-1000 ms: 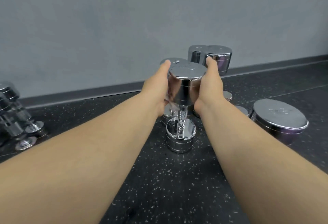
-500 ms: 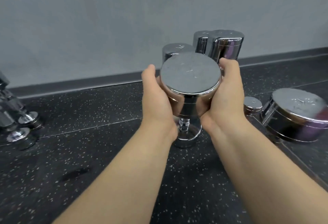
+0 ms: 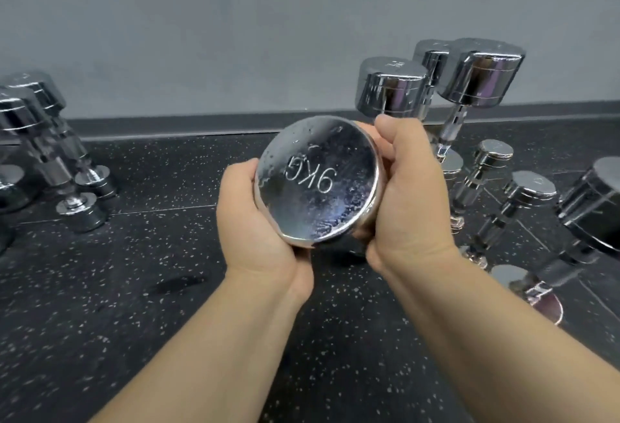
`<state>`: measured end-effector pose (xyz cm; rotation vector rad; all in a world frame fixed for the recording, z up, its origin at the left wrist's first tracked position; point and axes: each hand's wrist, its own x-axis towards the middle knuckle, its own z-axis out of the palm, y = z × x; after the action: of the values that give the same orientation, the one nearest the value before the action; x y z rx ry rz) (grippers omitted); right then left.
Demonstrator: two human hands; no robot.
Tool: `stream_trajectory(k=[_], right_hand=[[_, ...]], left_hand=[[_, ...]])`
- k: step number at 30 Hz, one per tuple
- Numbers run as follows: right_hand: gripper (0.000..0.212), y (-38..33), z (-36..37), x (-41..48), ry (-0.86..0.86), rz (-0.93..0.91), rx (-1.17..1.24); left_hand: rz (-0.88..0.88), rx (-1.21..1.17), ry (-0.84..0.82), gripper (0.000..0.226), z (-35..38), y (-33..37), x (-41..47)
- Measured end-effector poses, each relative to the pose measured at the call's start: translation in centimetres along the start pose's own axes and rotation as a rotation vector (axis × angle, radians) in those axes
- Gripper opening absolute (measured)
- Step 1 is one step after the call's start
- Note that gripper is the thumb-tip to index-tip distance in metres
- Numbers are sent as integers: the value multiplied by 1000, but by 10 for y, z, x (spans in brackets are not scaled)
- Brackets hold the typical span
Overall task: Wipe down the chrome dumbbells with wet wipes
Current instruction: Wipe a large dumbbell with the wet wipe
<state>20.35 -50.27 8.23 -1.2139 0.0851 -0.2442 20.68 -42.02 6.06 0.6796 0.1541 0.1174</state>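
A chrome dumbbell (image 3: 318, 181) marked 9KG is tipped toward me, its round end face wet and streaked. My left hand (image 3: 255, 221) cups the head from the left and below. My right hand (image 3: 406, 194) grips it from the right, thumb curled over the upper rim. The handle and lower head are hidden behind the raised head and my hands. No wet wipe is in view.
Several chrome dumbbells stand upright behind and to the right (image 3: 479, 77), some leaning (image 3: 523, 201). More dumbbells lie at the left (image 3: 43, 140). The floor is black speckled rubber (image 3: 134, 322), with a grey wall and skirting behind.
I have tilted and lifted the dumbbell toward me, so its end face now points at the camera. Both hands stayed on the head. The view moved closer.
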Motion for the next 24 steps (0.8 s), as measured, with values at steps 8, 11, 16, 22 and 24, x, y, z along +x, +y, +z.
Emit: stream_trajectory(k=[8,11,16,22,24], right_hand=[[31,23,64,-41,-187,65,-170],[15,23,86,-46,-123,85,-144],[15,19,121,-58,13,118,-134],[34,8,134,-81,94,213,-138],[31,2,133,-93,85,237,-114]], left_hand=[[-19,-207,78,19,-80,50,-9],[-38,-138,130,29,-85,74,-2],[-141,18,117,30,-89,109,0],[-201,94,176,31,-85,131,-29],[-195,118,178,32,-80,137,-44]])
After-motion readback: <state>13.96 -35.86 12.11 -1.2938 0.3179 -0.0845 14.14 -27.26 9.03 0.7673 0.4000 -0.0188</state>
